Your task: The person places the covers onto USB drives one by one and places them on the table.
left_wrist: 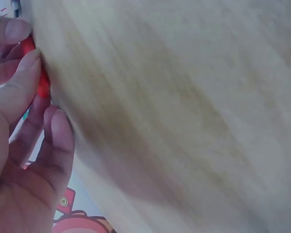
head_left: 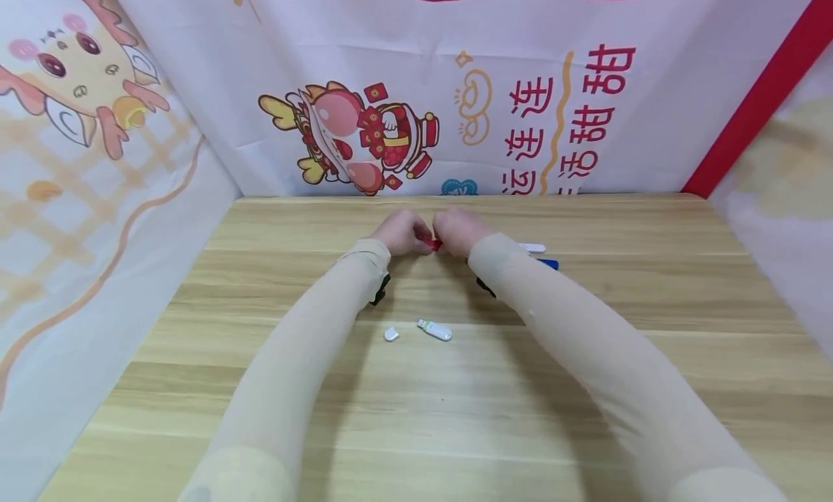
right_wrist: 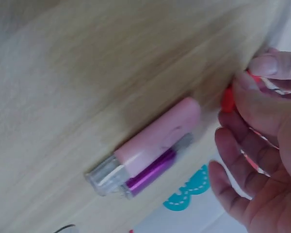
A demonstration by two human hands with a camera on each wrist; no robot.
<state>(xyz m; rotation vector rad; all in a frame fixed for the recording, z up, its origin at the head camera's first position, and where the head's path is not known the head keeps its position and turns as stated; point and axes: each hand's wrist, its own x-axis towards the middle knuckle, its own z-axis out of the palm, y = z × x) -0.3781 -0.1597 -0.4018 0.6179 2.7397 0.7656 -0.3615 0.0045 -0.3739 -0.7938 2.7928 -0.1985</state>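
Note:
Near the far side of the table, my left hand [head_left: 398, 233] and right hand [head_left: 459, 231] meet over a small red stick-shaped thing [head_left: 431, 244]. In the left wrist view, the thumb and fingers of the left hand [left_wrist: 12, 111] pinch one end of the red thing [left_wrist: 43, 83], with the other hand's fingertips at its far end. The right wrist view has the right hand [right_wrist: 271, 116] pinching the red thing [right_wrist: 228, 99] between thumb and forefinger, its other fingers loosely bent. Fingers cover much of the red thing.
Nearer me lie an uncapped white USB stick [head_left: 434, 330] and a white cap [head_left: 391, 334]. Beyond the right forearm are a white stick [head_left: 532, 248] and a blue one [head_left: 548, 264]. A pink stick with a clear end [right_wrist: 157, 138] lies against a purple one [right_wrist: 153, 171].

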